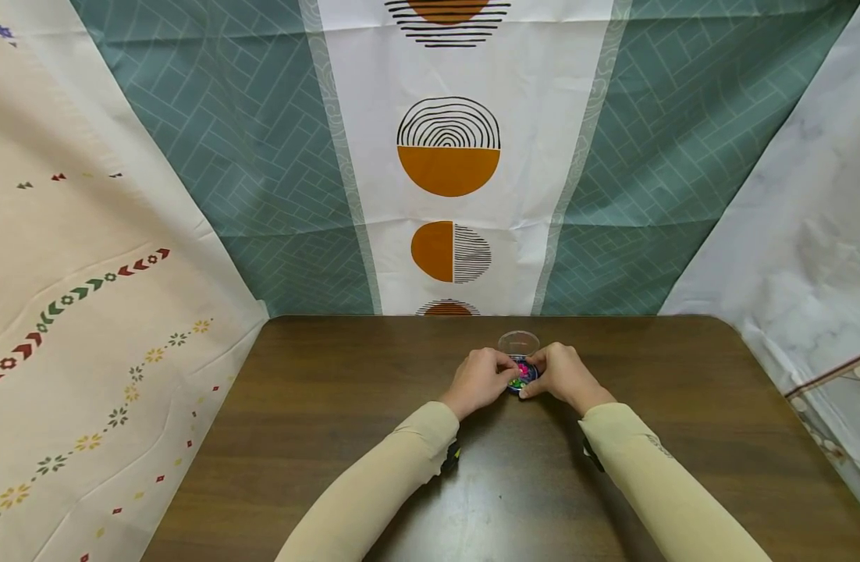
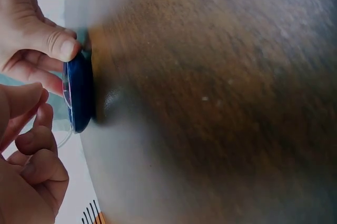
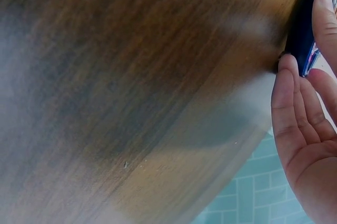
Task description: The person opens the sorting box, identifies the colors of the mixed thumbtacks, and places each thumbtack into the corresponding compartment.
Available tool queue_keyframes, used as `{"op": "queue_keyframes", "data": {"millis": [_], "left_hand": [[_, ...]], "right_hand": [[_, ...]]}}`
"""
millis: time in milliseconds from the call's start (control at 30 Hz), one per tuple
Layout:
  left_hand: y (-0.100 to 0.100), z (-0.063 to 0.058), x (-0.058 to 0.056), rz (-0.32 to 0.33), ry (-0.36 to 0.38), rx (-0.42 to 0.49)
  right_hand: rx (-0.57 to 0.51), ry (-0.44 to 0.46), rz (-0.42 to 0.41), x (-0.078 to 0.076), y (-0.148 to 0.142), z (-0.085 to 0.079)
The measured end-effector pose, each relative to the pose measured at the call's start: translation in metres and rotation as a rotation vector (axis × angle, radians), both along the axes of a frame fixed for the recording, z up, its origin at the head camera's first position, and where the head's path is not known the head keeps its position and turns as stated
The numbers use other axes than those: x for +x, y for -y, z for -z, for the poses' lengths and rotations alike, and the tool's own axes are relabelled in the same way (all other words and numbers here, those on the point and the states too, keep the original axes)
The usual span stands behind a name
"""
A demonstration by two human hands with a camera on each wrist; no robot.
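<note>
A small round dark blue case (image 2: 81, 95) with colourful pieces inside, pink and green among them, sits on the table. Its clear round lid (image 1: 519, 342) stands raised at the back. My right hand (image 1: 565, 376) grips the case by its right side, thumb at the near edge and fingers at the far edge. Over the case's left part is my left hand (image 1: 477, 381), its thumb and index fingertips close together and the other fingers curled. Whether a tiny piece is between those fingertips is too small to tell. The case's dark side (image 3: 304, 34) shows in the right wrist view.
The brown wooden table (image 1: 318, 406) extends around both arms. Behind it hangs a green and white patterned cloth (image 1: 275, 156), with a cream cloth (image 1: 72, 336) on the left and a white cloth (image 1: 809, 234) on the right.
</note>
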State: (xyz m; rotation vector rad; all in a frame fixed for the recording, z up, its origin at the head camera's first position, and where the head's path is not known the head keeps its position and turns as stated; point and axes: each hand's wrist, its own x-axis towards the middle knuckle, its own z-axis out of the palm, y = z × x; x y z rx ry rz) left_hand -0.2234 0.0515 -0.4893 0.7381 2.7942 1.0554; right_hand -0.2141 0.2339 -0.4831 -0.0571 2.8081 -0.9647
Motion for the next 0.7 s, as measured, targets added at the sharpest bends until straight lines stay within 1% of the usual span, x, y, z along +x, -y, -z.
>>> {"op": "queue_keyframes", "data": {"millis": [167,267,367,500,600,700], "left_hand": [[0.002,-0.002,-0.001,-0.003,-0.018,0.003],[0.005,-0.004,-0.003,-0.018,-0.033,0.017],[0.009,-0.010,-0.007,-0.048,-0.041,0.039],[0.013,-0.019,-0.015,-0.109,-0.047,0.061],[0.013,-0.024,-0.021,-0.151,-0.080,0.029],[0.011,-0.026,-0.027,-0.165,-0.113,-0.056]], "right_hand": [[0.006,-0.002,0.001,0.000,0.001,0.000],[0.013,-0.003,-0.006,0.000,0.001,0.000],[0.020,-0.005,-0.004,0.001,0.001,-0.002],[0.010,0.004,0.007,0.002,0.002,-0.003],[0.000,0.012,0.010,0.003,0.002,-0.002],[0.002,0.009,0.008,0.004,0.002,-0.001]]}}
